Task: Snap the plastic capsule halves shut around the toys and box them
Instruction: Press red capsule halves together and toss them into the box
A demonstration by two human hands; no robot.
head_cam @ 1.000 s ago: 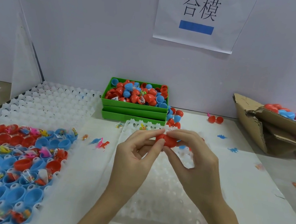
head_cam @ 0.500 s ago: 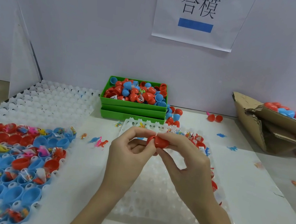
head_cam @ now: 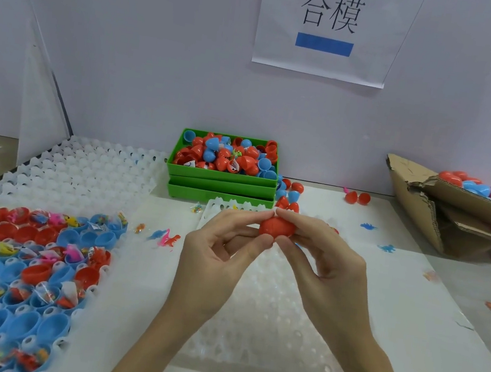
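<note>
A red capsule (head_cam: 276, 228) is held in mid-air over the white cell tray (head_cam: 263, 328) in front of me. My left hand (head_cam: 223, 251) pinches its left side between thumb and forefinger. My right hand (head_cam: 324, 265) pinches its right side the same way, so the fingertips of both hands meet above and below it. What is inside the capsule is hidden. The cardboard box (head_cam: 422, 209) at the far right holds red and blue closed capsules.
A tray of blue and red capsule halves with bagged toys (head_cam: 18, 265) lies at the left, with an unfilled white tray (head_cam: 84, 170) behind it. A green bin (head_cam: 223, 176) of loose halves stands at the back centre. Small toy dinosaurs (head_cam: 165, 237) lie scattered on the table.
Both hands have stayed together on the red capsule, shifting slightly over the white tray. The fingers have closed in tighter around it.
</note>
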